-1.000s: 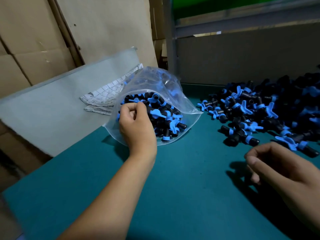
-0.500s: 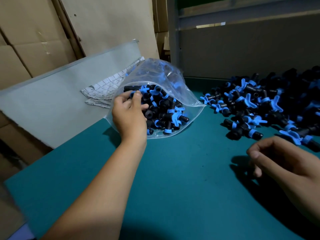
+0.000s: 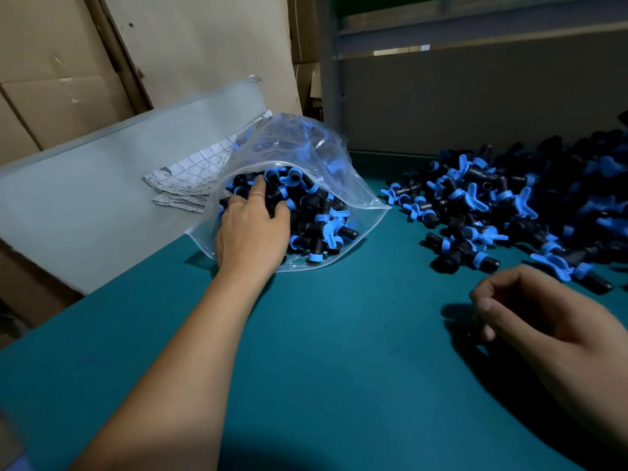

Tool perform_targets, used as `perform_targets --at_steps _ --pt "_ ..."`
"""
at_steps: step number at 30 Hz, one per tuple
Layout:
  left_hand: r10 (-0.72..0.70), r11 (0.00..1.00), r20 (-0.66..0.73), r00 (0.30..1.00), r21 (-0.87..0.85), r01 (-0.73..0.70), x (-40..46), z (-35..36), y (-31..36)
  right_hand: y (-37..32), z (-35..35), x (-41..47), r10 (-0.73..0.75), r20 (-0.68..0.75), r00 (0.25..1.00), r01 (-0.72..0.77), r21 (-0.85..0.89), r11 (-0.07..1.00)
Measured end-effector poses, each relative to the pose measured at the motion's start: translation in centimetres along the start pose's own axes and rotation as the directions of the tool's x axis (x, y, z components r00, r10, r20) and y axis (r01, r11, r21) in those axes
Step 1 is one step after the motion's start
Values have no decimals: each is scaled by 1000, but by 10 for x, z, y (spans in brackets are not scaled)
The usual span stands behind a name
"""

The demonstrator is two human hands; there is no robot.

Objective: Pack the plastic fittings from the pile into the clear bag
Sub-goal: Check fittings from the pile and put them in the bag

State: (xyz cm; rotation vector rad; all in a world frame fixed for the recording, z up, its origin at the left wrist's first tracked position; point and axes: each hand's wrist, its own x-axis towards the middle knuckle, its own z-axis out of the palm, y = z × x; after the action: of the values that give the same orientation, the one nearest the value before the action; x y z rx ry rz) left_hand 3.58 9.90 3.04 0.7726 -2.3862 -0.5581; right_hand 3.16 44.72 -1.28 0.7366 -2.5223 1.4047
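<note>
Head view: the bag (image 3: 326,154) at frame centre is entered by the left hand (image 3: 251,229), fingers spread over fittings (image 3: 316,215). The pile (image 3: 530,205) lies right. The right hand (image 3: 543,321), lower right, is loosely curled, empty.

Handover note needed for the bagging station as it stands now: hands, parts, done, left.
Left hand: fingers spread, reaching into the mouth of the clear bag, touching the bagged fittings; no clear grip.
Right hand: loosely curled above the green table, holding nothing visible.
Bag lies on its side, open, well filled.
Pile of black-and-blue fittings sits to the right.
Done: many packed. Left: large pile remains; bag unsealed.
</note>
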Motion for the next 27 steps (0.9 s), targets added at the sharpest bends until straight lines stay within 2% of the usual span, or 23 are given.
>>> perform_targets --at_steps 2,5,8,10,11,12,13,15,16,17,18,20,22,24,27 --pt "-17 1000 -43 999 6 17 -4 -1 3 -3 0 1 -42 -153 987 22 -131 991" --pt "29 1000 -242 970 4 -29 -14 -6 11 -13 -4 3 -41 -371 928 -70 -282 957" --pt "199 970 -389 899 -55 -238 -30 -5 27 -15 -7 4 108 -479 871 -271 -286 919" --pt "408 871 -373 833 -114 -478 -44 3 44 -18 -8 7 218 -445 869 -384 -327 864" --pt "526 798 -318 789 -136 -586 -53 9 53 -20 -8 8 268 -394 879 -418 -365 832" --pt "639 730 -214 739 -134 -670 -63 16 62 -22 -8 8 308 -337 890 -432 -403 806" --pt "728 676 -54 683 -108 -729 -74 25 71 -23 -7 8 336 -288 897 -434 -431 791" --pt "760 614 302 576 -40 -788 -95 43 87 -23 -6 7 358 -235 904 -427 -438 791" --pt "720 620 426 548 -41 -783 -102 51 92 -23 -6 7 359 -225 906 -422 -423 802" --pt "685 647 487 541 -65 -760 -105 56 96 -24 -6 7 354 -218 910 -414 -403 816" --pt "685 663 482 546 -100 -742 -105 57 96 -24 -7 7 346 -215 913 -405 -385 829" --pt "743 637 381 551 -148 -756 -104 51 96 -25 -8 7 321 -214 923 -380 -364 850" --pt "799 573 336 498 -178 -800 -106 44 94 -22 -9 5 265 -187 946 -317 -353 880" --pt "833 531 316 454 -227 -816 -109 39 90 -21 -8 3 191 -98 977 -213 -332 919" --pt "871 491 206 446 -374 -787 -107 32 90 -20 -6 3 92 21 996 -83 -273 958"
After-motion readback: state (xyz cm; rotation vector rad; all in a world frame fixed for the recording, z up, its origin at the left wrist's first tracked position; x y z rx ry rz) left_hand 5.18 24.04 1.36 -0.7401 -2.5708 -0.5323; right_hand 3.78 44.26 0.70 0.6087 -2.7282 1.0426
